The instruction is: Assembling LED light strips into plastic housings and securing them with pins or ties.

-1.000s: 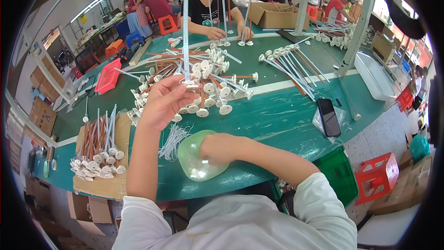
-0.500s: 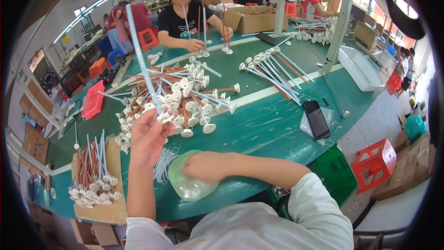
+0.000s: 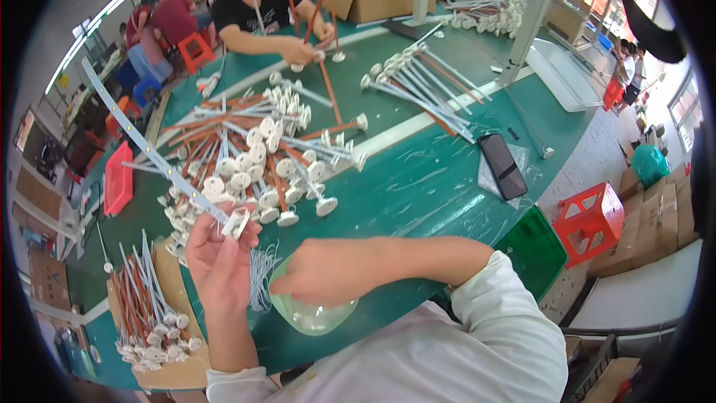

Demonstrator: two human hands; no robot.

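While the person's right hand (image 3: pixel 324 272) is over the translucent green round bowl (image 3: pixel 313 321), its fingertips are hidden, so I cannot tell whether it grips something. Up and left from it, the left hand (image 3: pixel 220 261) pinches the white base (image 3: pixel 236 224) of a long, flat, pale strip (image 3: pixel 153 154), whose long axis goes farther up-left, away from the right hand. Beyond, a pile of white-ended grey and brown sticks (image 3: pixel 257 153) lies on the green desk (image 3: pixel 418 198).
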